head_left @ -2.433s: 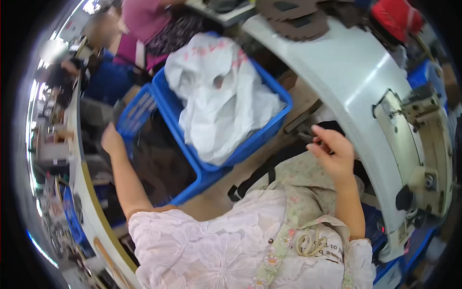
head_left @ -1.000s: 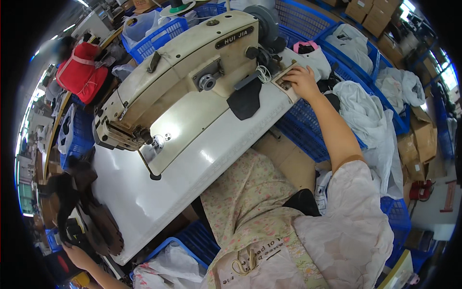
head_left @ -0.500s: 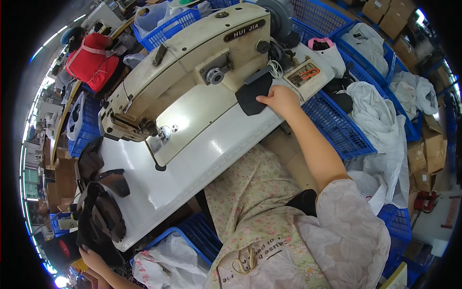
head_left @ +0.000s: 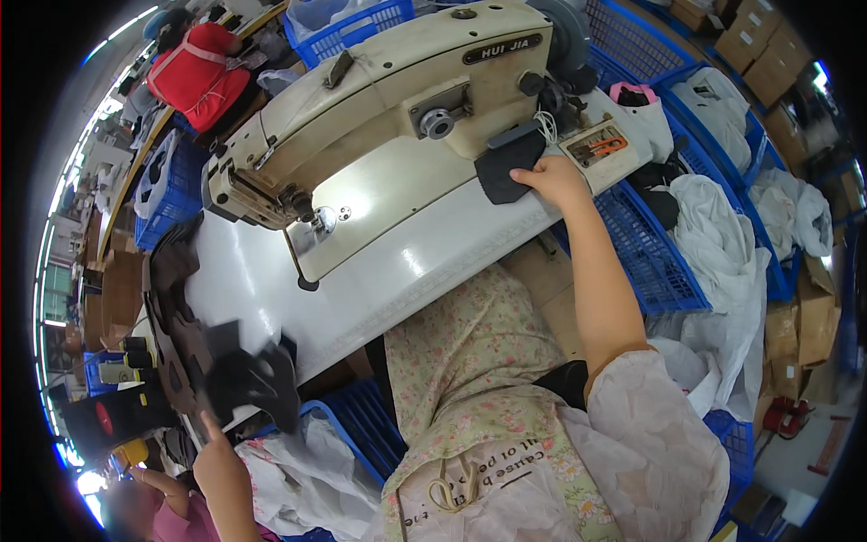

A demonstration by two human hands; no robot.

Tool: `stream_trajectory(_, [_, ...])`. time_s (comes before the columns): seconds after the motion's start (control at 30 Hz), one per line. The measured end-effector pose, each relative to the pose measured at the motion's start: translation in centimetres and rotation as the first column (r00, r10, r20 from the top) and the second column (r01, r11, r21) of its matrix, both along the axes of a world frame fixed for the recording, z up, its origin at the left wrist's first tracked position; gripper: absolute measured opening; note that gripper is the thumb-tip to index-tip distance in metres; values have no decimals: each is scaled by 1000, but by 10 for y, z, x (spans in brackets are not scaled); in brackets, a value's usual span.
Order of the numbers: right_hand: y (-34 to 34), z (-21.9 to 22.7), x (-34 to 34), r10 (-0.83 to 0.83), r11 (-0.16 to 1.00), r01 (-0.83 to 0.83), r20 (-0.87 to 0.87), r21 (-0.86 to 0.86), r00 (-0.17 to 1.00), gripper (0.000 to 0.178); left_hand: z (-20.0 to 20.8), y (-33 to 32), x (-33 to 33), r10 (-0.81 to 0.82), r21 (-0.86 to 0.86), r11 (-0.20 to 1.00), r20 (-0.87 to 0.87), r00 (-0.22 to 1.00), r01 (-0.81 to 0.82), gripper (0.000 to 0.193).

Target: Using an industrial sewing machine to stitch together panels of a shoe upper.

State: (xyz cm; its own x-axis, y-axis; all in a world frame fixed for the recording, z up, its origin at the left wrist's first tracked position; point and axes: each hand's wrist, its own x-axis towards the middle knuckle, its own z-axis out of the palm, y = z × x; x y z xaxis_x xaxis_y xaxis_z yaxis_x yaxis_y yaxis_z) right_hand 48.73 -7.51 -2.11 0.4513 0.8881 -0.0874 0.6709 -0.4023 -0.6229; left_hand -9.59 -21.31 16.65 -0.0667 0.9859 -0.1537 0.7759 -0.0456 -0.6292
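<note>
My right hand (head_left: 553, 182) is closed on a dark cut piece (head_left: 501, 172), thumb on top, at the right end of the white sewing table. A grey bar (head_left: 513, 135) lies along the piece's far edge. At the table's left end my left hand (head_left: 224, 470) has its thumb or a finger at the lower edge of a black cut piece (head_left: 257, 384), blurred by motion; the other fingers are hidden. Beside it, a row of brown and dark cut pieces (head_left: 176, 334) runs along the table edge. Between my hands stands a cream sewing machine (head_left: 361, 108).
An orange-handled tool (head_left: 603, 148) lies in a recess at the machine's right. Blue crates (head_left: 646, 253) with white bags (head_left: 713, 217) stand to the right; another blue crate (head_left: 361, 425) is below the table's front edge. One person in red (head_left: 203, 77) sits far left, another in pink (head_left: 172, 519) lower left.
My left hand has moved up and right, and the black piece has swung over the table corner. My right hand still holds its piece by the machine. The whole view has shifted slightly.
</note>
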Motion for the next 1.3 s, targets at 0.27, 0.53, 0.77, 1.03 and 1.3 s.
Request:
stream_trajectory(0.27, [-3,-8,5,58,991,-6,-379,137,924,44,69,35,-59,279,-346,934,542,792,-92,43])
stream_trajectory(0.53, [-22,23,-15,86,978,42,-579,204,811,33,222,-38,-218,139,60,940,832,537,-336,55])
stream_trajectory(0.77, [-43,21,-31,165,962,46,-708,268,687,40,159,13,-1,175,-1,967,723,668,-253,68])
stream_trajectory(1.03, [-92,34,-125,659,750,-186,-742,635,123,11,-18,116,156,489,-562,822,780,391,91,27])
stream_trajectory(1.3, [-101,20,-168,659,742,-423,-683,520,315,18,-89,141,188,563,-553,791,826,41,263,71])
